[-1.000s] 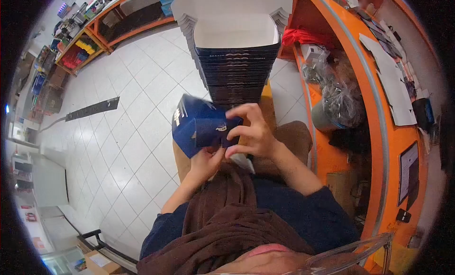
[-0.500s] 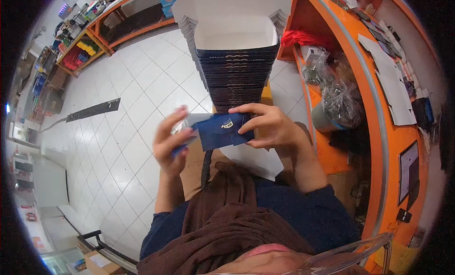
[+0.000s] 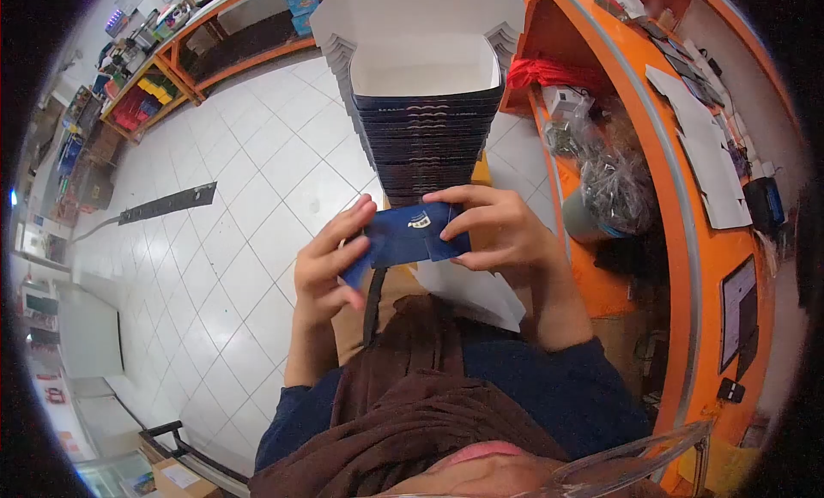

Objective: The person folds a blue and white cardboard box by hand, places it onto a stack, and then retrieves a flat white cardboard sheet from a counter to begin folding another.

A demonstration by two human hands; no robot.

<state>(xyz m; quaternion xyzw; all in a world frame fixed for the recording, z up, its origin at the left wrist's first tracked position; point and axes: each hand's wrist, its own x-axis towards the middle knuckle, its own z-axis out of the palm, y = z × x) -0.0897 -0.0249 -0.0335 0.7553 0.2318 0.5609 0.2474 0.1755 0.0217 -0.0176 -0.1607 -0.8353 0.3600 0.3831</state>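
Observation:
Between my hands is a dark blue cardboard box [image 3: 403, 232], partly folded, with a small white print on the face toward me. A white flap [image 3: 472, 292] hangs from below it toward my lap. My right hand [image 3: 506, 232] grips the box's right end, fingers over the top edge and front. At the left end, my left hand [image 3: 330, 253] has its fingers curled around the blue side panel; its thumb is lower and slightly blurred. Just beyond my hands stands a tall stack of nested boxes [image 3: 425, 129], dark blue outside and white inside, their lids raised.
An orange shelf unit [image 3: 678, 241] curves along my right, holding a grey bin [image 3: 588, 215] with clear plastic in it and a tablet [image 3: 738, 309]. White floor tiles [image 3: 249, 206] extend left, with a black strip [image 3: 167, 204] on them. An orange-framed bench [image 3: 232, 43] stands farther back.
My left hand has moved right and closed in on the box's left end. The blue side panel there is now folded closer, and the box has shifted slightly right.

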